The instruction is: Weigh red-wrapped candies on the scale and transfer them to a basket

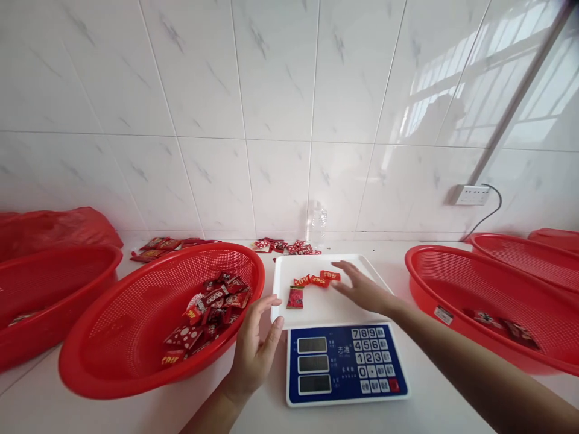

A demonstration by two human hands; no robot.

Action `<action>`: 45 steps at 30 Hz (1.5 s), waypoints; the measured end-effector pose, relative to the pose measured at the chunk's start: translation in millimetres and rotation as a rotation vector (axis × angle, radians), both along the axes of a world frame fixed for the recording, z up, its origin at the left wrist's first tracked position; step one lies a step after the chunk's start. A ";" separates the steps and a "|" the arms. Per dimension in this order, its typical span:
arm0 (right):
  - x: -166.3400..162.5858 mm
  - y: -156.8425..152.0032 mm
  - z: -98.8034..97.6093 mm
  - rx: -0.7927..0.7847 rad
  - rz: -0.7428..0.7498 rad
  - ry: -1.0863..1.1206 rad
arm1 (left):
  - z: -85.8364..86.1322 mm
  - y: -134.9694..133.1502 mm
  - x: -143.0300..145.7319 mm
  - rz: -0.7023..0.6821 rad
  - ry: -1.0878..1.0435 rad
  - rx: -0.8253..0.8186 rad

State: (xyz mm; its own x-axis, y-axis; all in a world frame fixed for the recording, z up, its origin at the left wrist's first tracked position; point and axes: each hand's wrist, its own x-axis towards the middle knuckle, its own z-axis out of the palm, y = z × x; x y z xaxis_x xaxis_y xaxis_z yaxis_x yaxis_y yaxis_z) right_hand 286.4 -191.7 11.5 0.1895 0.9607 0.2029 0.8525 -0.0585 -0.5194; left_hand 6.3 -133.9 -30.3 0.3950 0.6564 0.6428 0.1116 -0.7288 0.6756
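Note:
A digital scale [347, 365] with a blue keypad panel stands in front of me, its white tray [335, 310] behind the panel. On the tray lie several small red packets with yellow lettering [319, 281] and a darker red packet [295, 297]. My right hand [359, 286] hovers over the tray with fingers spread, close to the rightmost packet, holding nothing. At the tray's near left corner is my left hand [256, 340], thumb and fingers apart, also with nothing in it. Left of it, a red plastic basket [131, 301] contains a heap of red wrapped packets [212, 310].
More red baskets stand at the far left [97, 280] and right [434, 274]. Loose red packets [287, 246] and a clear plastic bottle [319, 224] are along the tiled wall. A power strip [471, 194] with a cable is mounted on the wall.

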 end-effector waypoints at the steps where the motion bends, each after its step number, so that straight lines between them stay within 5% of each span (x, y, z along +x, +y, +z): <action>1: -14.4 11.3 -1.3 -0.024 0.033 0.005 | 0.4 -0.4 -0.5 0.002 -0.001 0.001; 6: -61.2 48.7 -7.7 -0.089 0.134 -0.040 | 2.5 -2.6 -1.7 -0.005 0.009 0.002; 13: -80.8 56.0 -9.3 0.029 0.374 -0.236 | 10.0 -10.0 -3.0 -0.036 0.043 0.099; 27: -50.0 64.9 -15.3 0.213 0.212 -0.407 | 5.1 -9.0 0.8 -0.019 0.038 0.058; 34: 5.3 24.4 -0.4 0.350 0.016 -0.325 | 2.4 -3.9 0.1 0.009 0.019 0.040; 40: 95.0 -41.9 14.8 0.456 -0.378 -0.286 | -2.3 -0.3 -0.6 0.013 0.025 0.023; 45: 165.2 -94.5 20.1 0.381 -0.661 -0.335 | -7.3 8.2 0.7 0.007 0.035 -0.012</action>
State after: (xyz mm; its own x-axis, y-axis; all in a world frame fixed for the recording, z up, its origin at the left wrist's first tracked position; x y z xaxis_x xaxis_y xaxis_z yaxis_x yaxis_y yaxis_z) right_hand 451.6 -286.1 31.6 0.5620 0.5272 0.6373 0.8172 -0.4727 -0.3296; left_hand 7.0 -125.7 -37.6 0.4126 0.6665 0.6208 0.1403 -0.7200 0.6797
